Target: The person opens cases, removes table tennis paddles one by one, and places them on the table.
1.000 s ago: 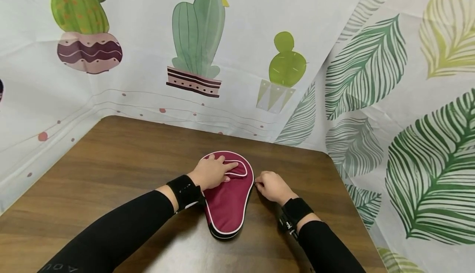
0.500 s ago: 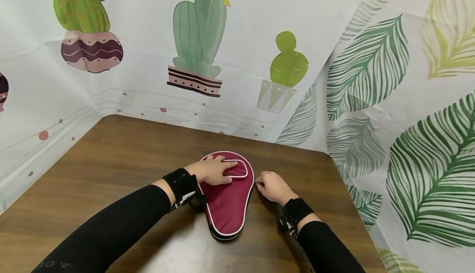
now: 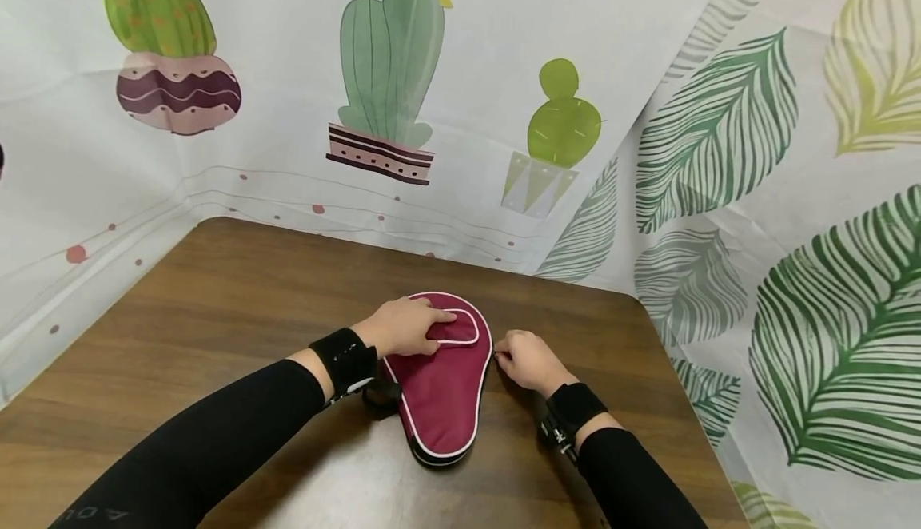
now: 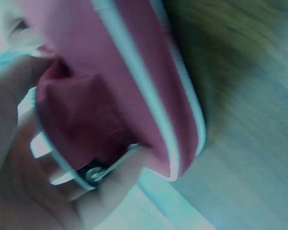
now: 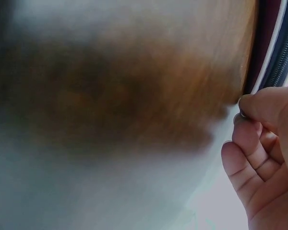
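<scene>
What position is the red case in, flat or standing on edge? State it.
Flat: the head view shows the red case lying on the table, broad face and pocket upward.

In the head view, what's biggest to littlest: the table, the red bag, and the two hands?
1. Table
2. Red bag
3. Left hand and right hand: too alike to rank

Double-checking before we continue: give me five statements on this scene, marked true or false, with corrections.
1. The red bag lies on the table. True.
2. The left grip hovers clear of the bag. False: the left grip rests on it, at the pocket.
3. The right grip pinches a small dark tab at the bag's edge. True.
4. The bag narrows toward the far wall. False: toward the near side.
5. Both sleeves are black. True.
</scene>
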`<state>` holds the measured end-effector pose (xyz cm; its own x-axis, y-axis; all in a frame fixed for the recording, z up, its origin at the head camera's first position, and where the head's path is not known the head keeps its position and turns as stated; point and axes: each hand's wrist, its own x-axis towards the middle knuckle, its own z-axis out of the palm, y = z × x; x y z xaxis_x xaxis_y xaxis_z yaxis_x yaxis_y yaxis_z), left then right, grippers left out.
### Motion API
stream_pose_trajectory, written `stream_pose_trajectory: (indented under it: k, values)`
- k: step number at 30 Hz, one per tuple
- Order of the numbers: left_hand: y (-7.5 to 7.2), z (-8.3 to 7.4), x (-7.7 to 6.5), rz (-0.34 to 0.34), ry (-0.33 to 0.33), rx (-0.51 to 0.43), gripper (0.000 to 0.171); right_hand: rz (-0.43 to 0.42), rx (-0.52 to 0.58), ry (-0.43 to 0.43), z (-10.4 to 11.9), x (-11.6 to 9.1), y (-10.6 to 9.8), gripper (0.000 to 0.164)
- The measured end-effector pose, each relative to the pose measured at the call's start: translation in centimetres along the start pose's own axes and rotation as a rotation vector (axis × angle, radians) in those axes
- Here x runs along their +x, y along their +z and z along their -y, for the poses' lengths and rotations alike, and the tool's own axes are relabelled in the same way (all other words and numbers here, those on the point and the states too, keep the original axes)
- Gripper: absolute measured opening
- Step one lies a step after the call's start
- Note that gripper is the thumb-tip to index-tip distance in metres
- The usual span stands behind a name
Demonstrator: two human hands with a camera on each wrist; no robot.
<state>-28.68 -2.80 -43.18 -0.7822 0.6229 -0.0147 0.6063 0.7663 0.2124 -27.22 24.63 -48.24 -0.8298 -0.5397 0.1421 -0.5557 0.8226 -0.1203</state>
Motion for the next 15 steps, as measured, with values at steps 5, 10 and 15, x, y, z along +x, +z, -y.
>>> stream_pose_trajectory:
  k: [5,10,15]
  values:
    - [0.8,-0.03,0.38,-0.094,-0.015,0.066,0.051,-0.011,0.006,0.004,0.1,-0.05,-0.08,0.01]
    - [1.02,-0.23,0.52,-0.099,-0.028,0.08,0.048,-0.009,0.001,-0.011,0.13,-0.1,-0.11,0.011]
    - [1.18,-0.57,0.42,-0.127,-0.031,0.087,0.045,-0.015,-0.011,-0.025,0.24,-0.18,-0.1,0.011]
